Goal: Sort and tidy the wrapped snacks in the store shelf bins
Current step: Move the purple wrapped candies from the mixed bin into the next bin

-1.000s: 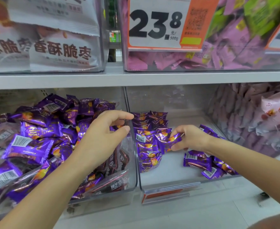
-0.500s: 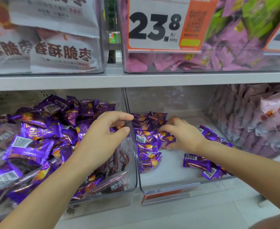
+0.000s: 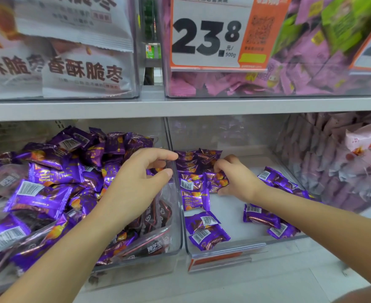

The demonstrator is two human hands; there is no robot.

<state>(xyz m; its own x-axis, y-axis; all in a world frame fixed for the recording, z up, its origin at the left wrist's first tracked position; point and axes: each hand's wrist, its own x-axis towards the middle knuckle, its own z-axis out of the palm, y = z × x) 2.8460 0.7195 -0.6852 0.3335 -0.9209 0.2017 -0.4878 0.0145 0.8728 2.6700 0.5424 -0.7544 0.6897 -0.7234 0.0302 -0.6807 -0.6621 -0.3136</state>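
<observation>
While your right hand (image 3: 237, 178) pinches a purple packet (image 3: 216, 181) between thumb and curled fingers, that packet sits just left of your palm, touching the right flank of the row (image 3: 193, 197) that runs front to back along the left wall of the middle bin (image 3: 229, 215). Its long axis lies across the bin, so it probably only needs squaring against the row. Your left hand (image 3: 136, 180) hovers loosely curved at the dividing wall (image 3: 177, 215), holding nothing. Loose packets (image 3: 261, 217) lie towards the bin's right front corner, under your right forearm, so that hand is nearer.
</observation>
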